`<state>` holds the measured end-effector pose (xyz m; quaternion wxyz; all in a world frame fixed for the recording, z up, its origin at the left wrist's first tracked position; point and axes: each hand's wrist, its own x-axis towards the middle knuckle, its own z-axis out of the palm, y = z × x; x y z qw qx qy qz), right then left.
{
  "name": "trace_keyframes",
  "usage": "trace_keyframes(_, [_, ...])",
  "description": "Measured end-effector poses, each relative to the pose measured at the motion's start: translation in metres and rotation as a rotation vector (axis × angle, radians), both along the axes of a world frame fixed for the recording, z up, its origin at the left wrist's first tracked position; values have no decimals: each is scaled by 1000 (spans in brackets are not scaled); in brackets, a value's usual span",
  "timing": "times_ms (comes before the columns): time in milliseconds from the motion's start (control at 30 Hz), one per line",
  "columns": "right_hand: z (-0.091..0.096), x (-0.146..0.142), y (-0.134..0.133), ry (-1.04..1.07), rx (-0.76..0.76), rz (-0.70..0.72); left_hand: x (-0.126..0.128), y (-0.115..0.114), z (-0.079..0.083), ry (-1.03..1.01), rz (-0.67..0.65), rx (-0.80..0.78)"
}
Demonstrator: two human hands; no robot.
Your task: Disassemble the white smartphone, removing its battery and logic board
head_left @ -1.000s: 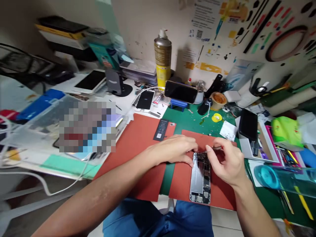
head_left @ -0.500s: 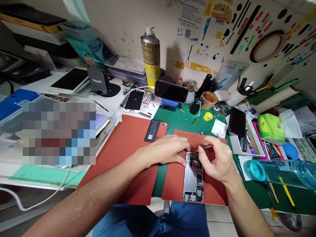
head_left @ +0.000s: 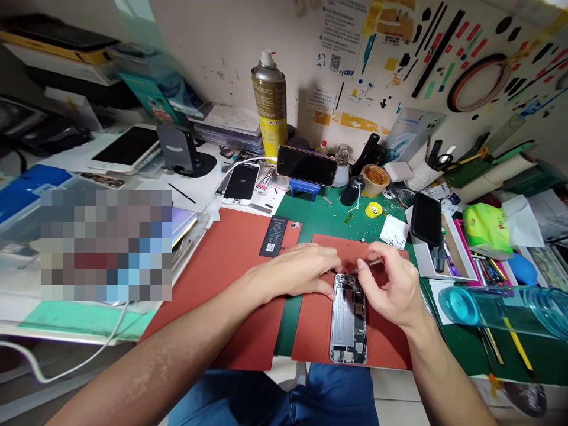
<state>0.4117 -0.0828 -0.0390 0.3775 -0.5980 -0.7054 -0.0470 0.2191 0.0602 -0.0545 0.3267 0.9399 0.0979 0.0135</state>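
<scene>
An opened phone body (head_left: 343, 322), its silvery inner plate and circuit parts bare, lies on the red-brown mat with its top end away from me. My left hand (head_left: 310, 267) rests at its upper left corner, thumb against the side edge and fingers curled by the top edge. Between the thumb and fingers of my right hand (head_left: 394, 287) is a thin metal tool (head_left: 374, 262), its tip at the phone's top end. Whether it is tweezers or a driver, I cannot make out. A black phone battery (head_left: 274, 236) lies beyond my left wrist.
Behind the mats, a phone (head_left: 307, 166) leans on a blue stand (head_left: 305, 188), near a spray can (head_left: 269, 112). A yellow cap (head_left: 373, 209) holds small bits. To the right are a parts box (head_left: 461, 266) and a clear bottle (head_left: 501, 310). A white cable (head_left: 116, 322) hangs left.
The tool in my right hand has shifted slightly at the phone's top end. My left hand stays at the corner, and the view has moved a little.
</scene>
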Motion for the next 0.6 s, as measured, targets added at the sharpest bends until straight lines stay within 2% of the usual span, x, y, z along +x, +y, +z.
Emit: trace_keyframes(600, [0, 0, -1, -29, 29, 7, -1, 0, 1, 0, -5, 0])
